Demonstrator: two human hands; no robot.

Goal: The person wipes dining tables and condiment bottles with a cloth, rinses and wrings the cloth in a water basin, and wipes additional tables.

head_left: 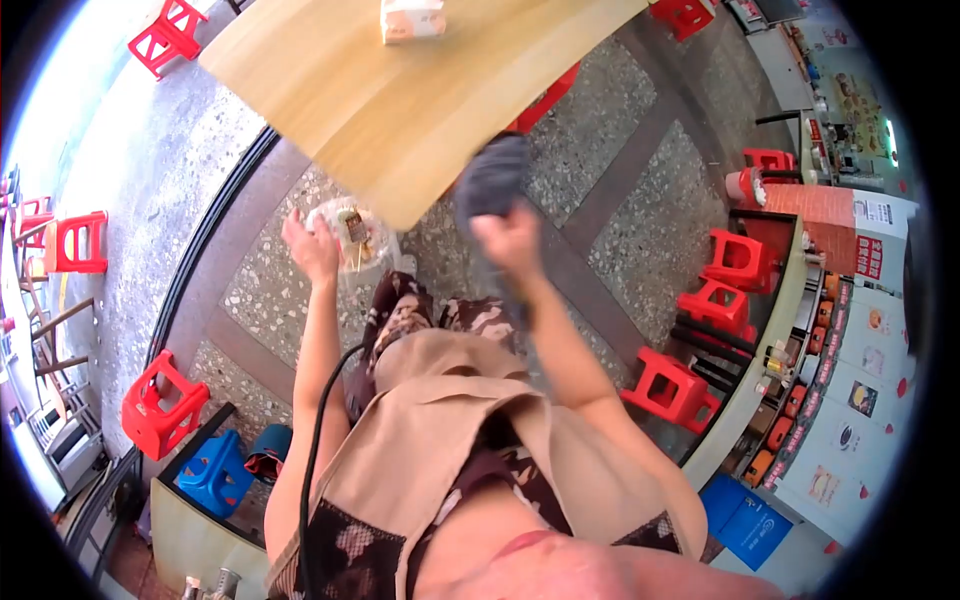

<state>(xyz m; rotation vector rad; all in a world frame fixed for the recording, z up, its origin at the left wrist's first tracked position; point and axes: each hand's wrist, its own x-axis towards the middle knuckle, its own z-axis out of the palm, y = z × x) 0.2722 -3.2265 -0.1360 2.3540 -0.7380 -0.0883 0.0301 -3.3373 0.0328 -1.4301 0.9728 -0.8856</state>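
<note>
My left hand (312,246) is closed at the edge of a clear plastic bag (377,250), left of the table's near corner. Scraps and what looks like a small brown packet show inside the bag. My right hand (510,240) grips a dark grey cloth (493,180), blurred by motion, beside the right edge of the wooden table (340,100). Whether the cloth touches the tabletop I cannot tell. A tan apron (440,390) covers my front.
A white tissue pack (412,20) sits on the table's far part. Red stools (672,390) stand to the right, and another red stool (163,403) to the left. A blue stool (215,472) is at lower left. A long counter (745,400) runs along the right.
</note>
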